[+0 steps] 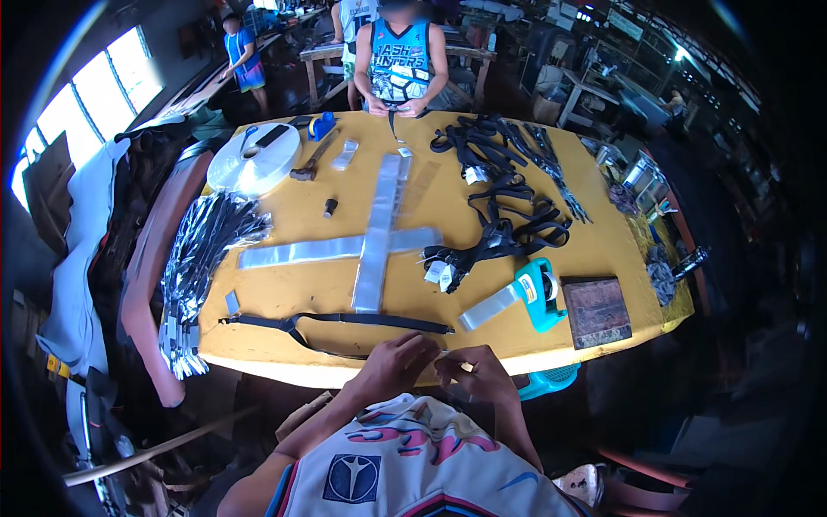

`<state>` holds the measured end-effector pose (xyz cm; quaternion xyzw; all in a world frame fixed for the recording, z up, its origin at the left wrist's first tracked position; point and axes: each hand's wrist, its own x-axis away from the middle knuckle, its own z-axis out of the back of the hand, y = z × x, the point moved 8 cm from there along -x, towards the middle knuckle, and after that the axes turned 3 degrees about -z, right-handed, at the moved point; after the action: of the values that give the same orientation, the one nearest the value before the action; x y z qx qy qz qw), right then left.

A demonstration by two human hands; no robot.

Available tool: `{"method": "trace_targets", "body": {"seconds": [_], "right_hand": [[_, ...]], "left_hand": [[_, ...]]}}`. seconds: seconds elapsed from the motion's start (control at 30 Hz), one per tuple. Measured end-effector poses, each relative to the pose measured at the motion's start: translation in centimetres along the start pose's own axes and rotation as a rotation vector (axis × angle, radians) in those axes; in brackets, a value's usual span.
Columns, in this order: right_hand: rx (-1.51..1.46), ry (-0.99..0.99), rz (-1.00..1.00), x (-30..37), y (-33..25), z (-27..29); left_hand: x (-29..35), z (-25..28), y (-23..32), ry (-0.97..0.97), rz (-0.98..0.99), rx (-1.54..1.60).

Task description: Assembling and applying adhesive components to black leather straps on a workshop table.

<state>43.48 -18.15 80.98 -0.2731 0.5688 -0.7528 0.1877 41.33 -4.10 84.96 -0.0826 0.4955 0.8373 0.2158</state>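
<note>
Just off the table's near edge, my left hand (401,365) and my right hand (476,372) are close together with fingers curled inward. Between their fingertips is a small pale piece (444,352), too small to name. Right beyond my hands, a black Y-shaped pair of suspenders (362,319) with metal clips lies along the table's front. Two stacks of long clear plastic sleeves (373,271) cross each other farther in. To the right stand a teal tape dispenser (541,297), with a clear strip at its side, and a worn brown board or book (597,312).
Black straps with white tags (504,228) are heaped at right. Bagged straps (202,246) pile up at left, near a large white roll (254,159). A hammer (314,161) and a blue tape measure (321,127) lie far left. Across the table (301,211), a co-worker (401,65) handles a strap.
</note>
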Motion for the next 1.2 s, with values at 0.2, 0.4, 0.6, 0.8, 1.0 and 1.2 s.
{"method": "trace_targets", "body": {"seconds": [0.2, 0.4, 0.6, 0.8, 1.0, 1.2], "right_hand": [[-0.071, -0.028, 0.029, 0.1, 1.4, 0.0], [-0.063, -0.002, 0.121, 0.8, 1.5, 0.3], [-0.099, -0.048, 0.116, 1.3, 0.7, 0.0], [-0.111, -0.027, 0.032, 2.1, 2.0, 0.2], [-0.142, 0.082, 0.005, 2.5, 1.8, 0.3], [-0.312, 0.148, -0.075, 1.4, 4.6, 0.1]], "left_hand": [[0.7, -0.6, 0.7, 0.036, 0.011, -0.068], [0.8, -1.2, 1.5, 0.080, -0.052, -0.086], [1.7, -3.1, -0.2, 0.090, 0.028, -0.001], [1.4, -1.8, -0.1, 0.074, 0.152, 0.046], [1.7, -1.2, 1.7, 0.086, 0.098, 0.134], [1.8, -1.6, 0.6, 0.101, 0.089, 0.092]]}}
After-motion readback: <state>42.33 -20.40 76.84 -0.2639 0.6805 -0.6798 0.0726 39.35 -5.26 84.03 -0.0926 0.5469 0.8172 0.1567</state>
